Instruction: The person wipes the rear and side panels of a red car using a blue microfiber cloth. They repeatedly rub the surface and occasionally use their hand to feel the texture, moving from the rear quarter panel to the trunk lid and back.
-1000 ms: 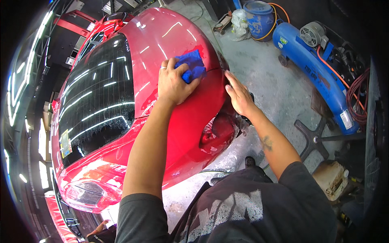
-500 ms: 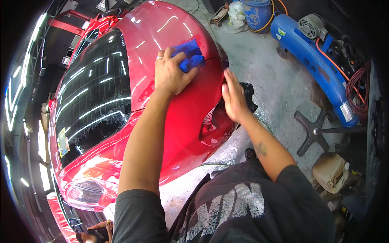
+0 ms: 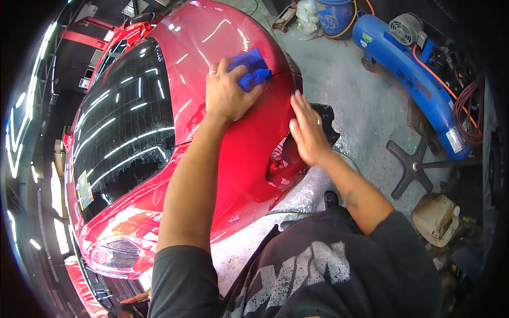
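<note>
Two bare hands reach to a red car point(image 3: 238, 159), their forearms rising from a dark shirt point(image 3: 297, 270) at the car's near side. On top of the car's curved panel, the left hand point(image 3: 229, 94) has its fingers bent and gathered around a bunched blue cloth point(image 3: 253, 62), pinching it between them and the thumb. The cloth lies against the car's glossy paint, between its dark window point(image 3: 124, 132) and its rounded right edge, nearer that edge and just beside a panel seam. The right hand point(image 3: 309, 130) is flat beside that same edge, fingers straight and pressed together; whether it touches the paint I cannot tell. Each hand wears a ring.

At the car's near-left corner sits a clear-covered lamp point(image 3: 114, 254), and just off that corner part of another person's arm point(image 3: 137, 298) shows. Well to the car's right lies a blue tank point(image 3: 411, 87) with a grey motor point(image 3: 405, 29) on it. Beyond the car's far-right side stand a blue drum point(image 3: 334, 20) and a clear plastic bag point(image 3: 307, 20), while a black star-shaped base point(image 3: 413, 167) and a stained plastic jug point(image 3: 435, 220) rest to its near right.
</note>
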A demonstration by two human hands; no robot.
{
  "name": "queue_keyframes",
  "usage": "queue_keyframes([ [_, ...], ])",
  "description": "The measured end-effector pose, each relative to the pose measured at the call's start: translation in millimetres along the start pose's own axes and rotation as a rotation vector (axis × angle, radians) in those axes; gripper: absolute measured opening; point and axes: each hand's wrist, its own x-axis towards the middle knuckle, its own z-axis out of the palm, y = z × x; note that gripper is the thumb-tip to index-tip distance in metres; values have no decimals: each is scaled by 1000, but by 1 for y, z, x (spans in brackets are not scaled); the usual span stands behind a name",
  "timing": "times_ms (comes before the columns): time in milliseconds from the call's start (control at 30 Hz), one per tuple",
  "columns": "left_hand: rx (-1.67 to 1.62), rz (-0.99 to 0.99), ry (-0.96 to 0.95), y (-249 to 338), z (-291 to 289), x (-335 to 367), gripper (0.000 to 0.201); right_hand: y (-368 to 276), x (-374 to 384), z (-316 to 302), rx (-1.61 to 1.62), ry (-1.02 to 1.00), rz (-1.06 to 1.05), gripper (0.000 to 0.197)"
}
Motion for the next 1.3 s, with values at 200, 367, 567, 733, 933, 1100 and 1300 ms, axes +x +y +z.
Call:
queue_keyframes([
  [200, 19, 34, 24, 4, 3, 1, 41, 10, 62, 4, 4, 125, 108, 63],
  [367, 3, 46, 74, -3, -1, -5, 40, -60, 15, 7, -247, -51, 122, 66],
  [567, -18, 16, 113, 1, 2, 1, 37, -47, 61, 23, -194, 165, 139, 66],
  [733, -54, -21, 87, 0, 4, -3, 39, -68, 49, 23, -353, 84, 139, 68],
  [933, -16, 5, 91, -7, 1, -9, 42, -95, 30, 39, -349, 59, 130, 66],
  [1100, -10, 4, 104, -4, 8, 0, 44, -41, 84, 13, -227, 116, 248, 66],
  [1300, -2, -4, 33, -12, 9, -10, 48, -71, 0, 41, -348, 41, 100, 71],
])
